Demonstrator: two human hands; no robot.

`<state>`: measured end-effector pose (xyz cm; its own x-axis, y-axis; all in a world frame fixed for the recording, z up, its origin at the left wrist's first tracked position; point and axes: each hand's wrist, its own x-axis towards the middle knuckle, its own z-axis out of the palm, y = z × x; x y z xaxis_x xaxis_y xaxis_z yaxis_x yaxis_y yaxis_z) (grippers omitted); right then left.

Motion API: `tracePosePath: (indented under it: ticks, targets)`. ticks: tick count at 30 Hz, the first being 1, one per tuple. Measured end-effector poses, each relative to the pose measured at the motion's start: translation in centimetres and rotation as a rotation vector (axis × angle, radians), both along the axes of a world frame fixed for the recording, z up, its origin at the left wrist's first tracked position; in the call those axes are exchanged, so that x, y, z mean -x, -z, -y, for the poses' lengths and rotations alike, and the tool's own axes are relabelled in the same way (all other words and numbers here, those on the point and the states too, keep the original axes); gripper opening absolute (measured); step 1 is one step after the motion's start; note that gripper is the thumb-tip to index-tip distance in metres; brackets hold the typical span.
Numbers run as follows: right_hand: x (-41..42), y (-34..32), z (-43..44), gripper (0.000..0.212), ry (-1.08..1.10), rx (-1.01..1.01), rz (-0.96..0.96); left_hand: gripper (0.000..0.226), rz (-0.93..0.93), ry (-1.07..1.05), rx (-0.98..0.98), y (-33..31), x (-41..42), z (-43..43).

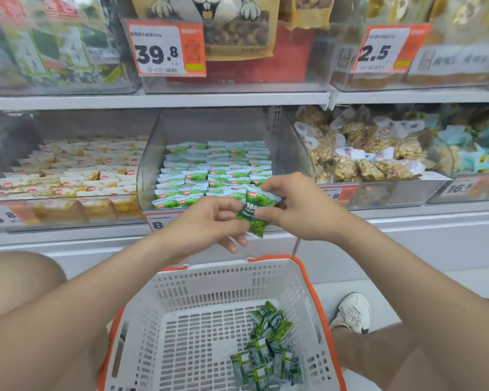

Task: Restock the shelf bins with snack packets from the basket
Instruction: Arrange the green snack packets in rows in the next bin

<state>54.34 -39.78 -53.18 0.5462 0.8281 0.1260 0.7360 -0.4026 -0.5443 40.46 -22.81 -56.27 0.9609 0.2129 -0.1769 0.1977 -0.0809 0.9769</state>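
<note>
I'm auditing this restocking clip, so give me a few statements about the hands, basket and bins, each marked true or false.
1. The left hand and the right hand both grip the held packets in front of the middle bin. True.
2. The basket holds nothing. False: a pile of green basket packets lies toward its right side.
3. The middle bin holds rows of green packets. True.
4. The left bin holds green packets too. False: it holds white and yellow packets.
</note>
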Motion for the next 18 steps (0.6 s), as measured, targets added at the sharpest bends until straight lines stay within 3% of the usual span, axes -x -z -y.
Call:
tracePosePath:
  ticks: [6,9,10,13,16,18]
  targets:
    - [-1.4,-0.7,-1.3,0.049,0.046,-0.065,-0.099,0.023,0.087,-0.105,-0.106,-0.7,-0.8,0.5]
    - [-2.9,-0.9,-2.1,0.037,0.157,-0.15,0.031,0.001,0.166,-0.3,-0.57,-1.3,-1.4,-0.5]
    - [-3.4,-0.9,-2.4,0.036,0.197,-0.133,0.128,0.007,0.21,-0.346,-0.737,-1.4,-1.6,-1.1]
    - [-4.5,-0.8,-3.5,0.045,0.199,0.113,0.236,0.008,0.196,-0.306,-0.955,-1.5,-2.3,-3.2]
    - [-5.3,-0.6,-4.6,0.057,0.173,0.414,0.063,0.018,0.121,-0.109,-1.132,-0.7,-3.2,-4.8]
    - [-5.7,-0.5,-5.2,0.052,0.169,0.557,-0.027,0.027,0.096,0.026,-1.193,-0.2,-3.7,-5.1]
